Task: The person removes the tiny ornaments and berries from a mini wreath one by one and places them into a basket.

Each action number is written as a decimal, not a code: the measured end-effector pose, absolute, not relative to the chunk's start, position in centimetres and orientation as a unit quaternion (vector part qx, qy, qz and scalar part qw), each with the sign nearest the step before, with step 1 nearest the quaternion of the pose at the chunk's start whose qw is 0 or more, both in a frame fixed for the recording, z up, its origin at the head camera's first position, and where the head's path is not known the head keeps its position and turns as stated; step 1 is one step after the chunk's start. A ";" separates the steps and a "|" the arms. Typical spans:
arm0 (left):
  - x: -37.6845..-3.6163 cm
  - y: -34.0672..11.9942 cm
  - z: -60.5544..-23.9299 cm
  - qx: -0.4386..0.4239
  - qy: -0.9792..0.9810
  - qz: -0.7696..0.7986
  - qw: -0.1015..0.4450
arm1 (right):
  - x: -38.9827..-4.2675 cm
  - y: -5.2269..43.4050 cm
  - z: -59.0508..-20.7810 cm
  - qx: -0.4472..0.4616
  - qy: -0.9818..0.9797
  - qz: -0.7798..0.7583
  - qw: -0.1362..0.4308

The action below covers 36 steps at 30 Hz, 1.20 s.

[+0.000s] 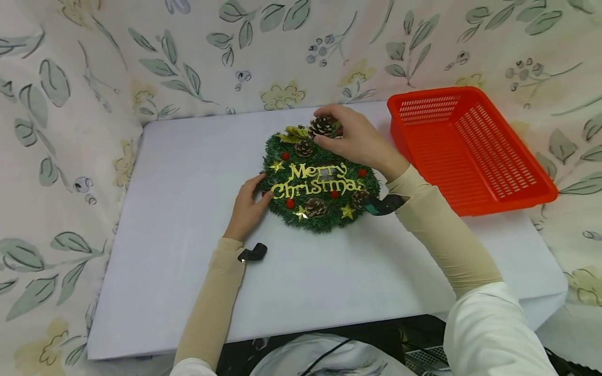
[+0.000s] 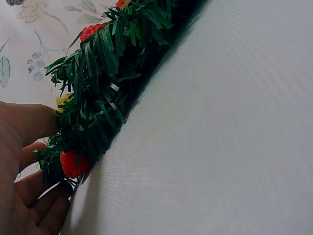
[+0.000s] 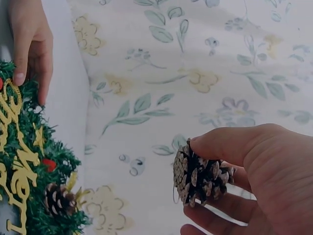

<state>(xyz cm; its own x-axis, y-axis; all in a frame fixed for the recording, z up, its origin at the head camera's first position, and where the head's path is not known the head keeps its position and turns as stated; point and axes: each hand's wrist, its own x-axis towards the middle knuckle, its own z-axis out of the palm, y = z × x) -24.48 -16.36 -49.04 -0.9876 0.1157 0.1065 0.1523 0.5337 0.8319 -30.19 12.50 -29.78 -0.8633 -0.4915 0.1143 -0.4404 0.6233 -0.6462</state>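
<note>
A green wreath (image 1: 314, 225) lies on the white table, with gold "Merry Christmas" lettering (image 1: 301, 172), red berries, gold stars and several pine cones on it. My left hand (image 1: 247, 209) holds its left edge, thumb on top near a red berry (image 2: 74, 164) and fingers curled by the rim. Over the wreath's top edge, my right hand (image 1: 359, 138) pinches a loose pine cone (image 3: 198, 176) between thumb and fingers. In the right wrist view the cone's flat scaly base faces the wreath side, and a thin loop hangs by it. Gold leaves (image 1: 293, 134) sit beside a smaller attached cone (image 1: 304, 148).
A red plastic basket (image 1: 508, 201) with slotted walls stands at the table's right back. Flowered cloth (image 1: 277, 57) hangs behind and beside the white table (image 1: 178, 219). A dark camera (image 1: 383, 205) on my right wrist overlaps the wreath's right edge in the head view.
</note>
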 end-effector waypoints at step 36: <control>-24.3 -16.6 -49.4 -0.077 -0.876 -0.477 0.019 | -30.2 18.2 -27.3 -0.188 0.915 -0.357 0.012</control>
